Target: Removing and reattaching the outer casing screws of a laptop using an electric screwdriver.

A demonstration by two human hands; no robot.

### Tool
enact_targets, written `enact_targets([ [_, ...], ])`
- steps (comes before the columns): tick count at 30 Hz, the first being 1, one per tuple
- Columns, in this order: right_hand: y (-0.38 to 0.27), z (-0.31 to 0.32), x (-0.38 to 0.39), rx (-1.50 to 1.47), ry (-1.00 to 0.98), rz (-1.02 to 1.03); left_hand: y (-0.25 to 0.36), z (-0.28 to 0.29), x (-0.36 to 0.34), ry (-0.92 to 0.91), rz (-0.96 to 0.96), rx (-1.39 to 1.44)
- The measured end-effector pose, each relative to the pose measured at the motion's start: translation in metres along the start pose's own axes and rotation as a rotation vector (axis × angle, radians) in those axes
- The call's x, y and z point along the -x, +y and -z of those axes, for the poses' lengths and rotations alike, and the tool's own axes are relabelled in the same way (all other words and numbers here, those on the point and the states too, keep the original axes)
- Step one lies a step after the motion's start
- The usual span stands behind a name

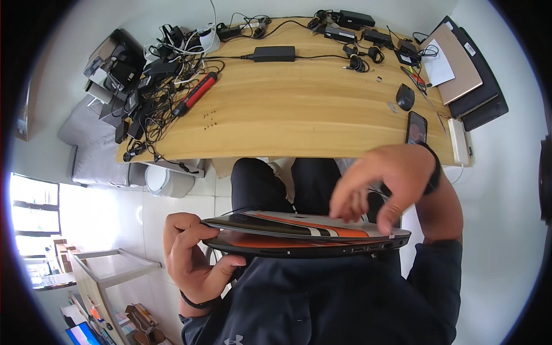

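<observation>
A flat laptop-like device (pixel 299 225), grey and black with orange and white stripes on top, lies level above my lap near my body. A dark lower layer with side ports shows beneath a narrow gap; I cannot tell whether this is one device or two stacked. My left hand (pixel 190 253) grips its left end, fingers at the upper layer and thumb against the lower one. My right hand (pixel 385 181) is over the right end, fingers curved and apart, thumb at or just above the top edge.
The wooden desk (pixel 276 126) holds tangled cables and chargers (pixel 275 54), a red-black tool (pixel 195 92), a mouse (pixel 405 98), a phone (pixel 416 126) and folders (pixel 468 86). Behind left are a grey sofa (pixel 92 138) and white bin (pixel 169 181); lower left, a shelf unit (pixel 92 270).
</observation>
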State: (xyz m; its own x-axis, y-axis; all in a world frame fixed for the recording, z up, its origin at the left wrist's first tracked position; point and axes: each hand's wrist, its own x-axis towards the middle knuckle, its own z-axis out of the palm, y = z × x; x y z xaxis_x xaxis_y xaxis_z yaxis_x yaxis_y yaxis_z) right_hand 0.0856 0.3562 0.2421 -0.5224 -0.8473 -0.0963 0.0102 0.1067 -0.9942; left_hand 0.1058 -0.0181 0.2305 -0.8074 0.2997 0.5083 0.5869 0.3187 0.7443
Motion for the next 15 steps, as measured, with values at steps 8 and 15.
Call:
enact_targets([
  [8,0.018,-0.011,-0.142,0.066,0.021,0.365,0.002,-0.001,0.002,-0.028,-0.042,-0.081],
  [15,0.015,-0.033,-0.183,-0.175,-0.18,0.284,-0.002,0.005,0.005,0.014,-0.009,-0.166],
])
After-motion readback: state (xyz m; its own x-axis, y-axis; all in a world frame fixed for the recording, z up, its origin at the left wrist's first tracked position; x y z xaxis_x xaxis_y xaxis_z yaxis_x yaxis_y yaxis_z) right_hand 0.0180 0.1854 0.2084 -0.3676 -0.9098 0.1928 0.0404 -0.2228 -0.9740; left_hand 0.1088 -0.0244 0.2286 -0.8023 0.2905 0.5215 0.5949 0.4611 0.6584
